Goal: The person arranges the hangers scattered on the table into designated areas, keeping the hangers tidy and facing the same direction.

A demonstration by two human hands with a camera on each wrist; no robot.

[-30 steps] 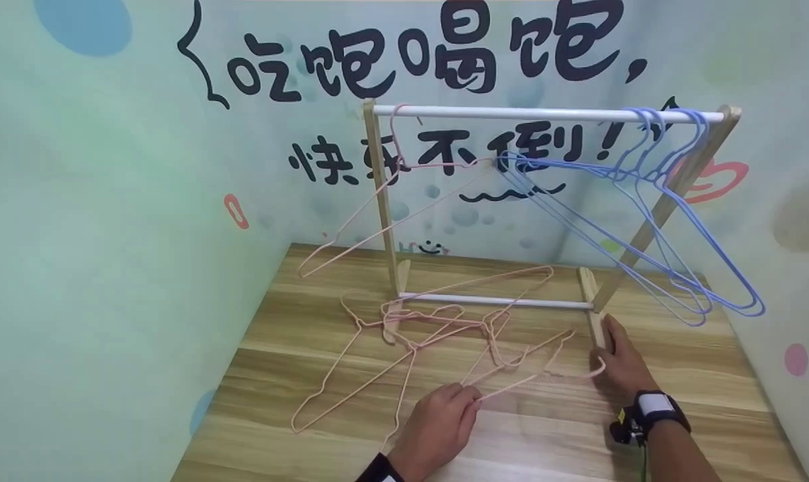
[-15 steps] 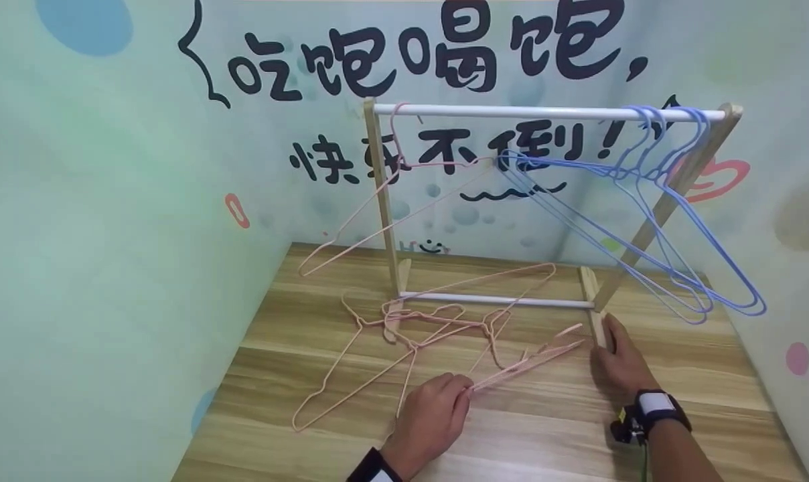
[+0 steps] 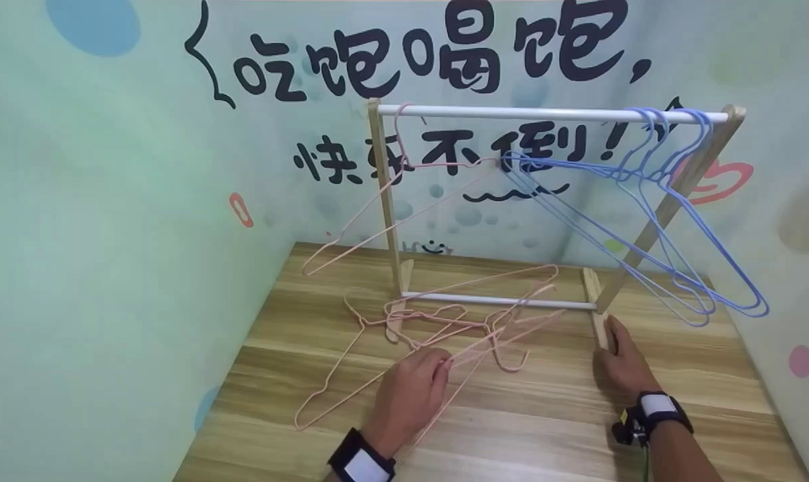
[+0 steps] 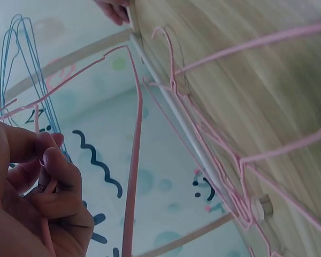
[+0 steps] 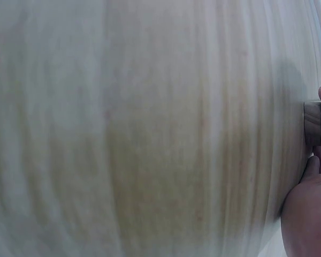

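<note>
My left hand point(image 3: 410, 398) pinches a pink clothes hanger point(image 4: 130, 203) between thumb and curled fingers. In the head view the hanger points up and right, across the lower rail of a small clothes rack. My right hand point(image 3: 625, 361) grips the front end of the rack's right wooden foot point(image 3: 600, 328), thumb on one side and fingers on the other. Blue hangers point(image 3: 719, 248) hang bunched at the right end of the white top rail point(image 3: 545, 114). One pink hanger point(image 3: 355, 229) hangs at its left end.
Several pink hangers lie tangled on the wooden tabletop point(image 3: 257, 402), around the rack's left foot point(image 3: 394, 328) and lower rail point(image 3: 445, 298). Printed walls close in the table at the back and both sides. A camera point(image 3: 624, 428) is strapped to the right wrist.
My left hand has moved up and slightly left, lifting and turning the held pink hanger away from the right hand. My right hand stays on the foot.
</note>
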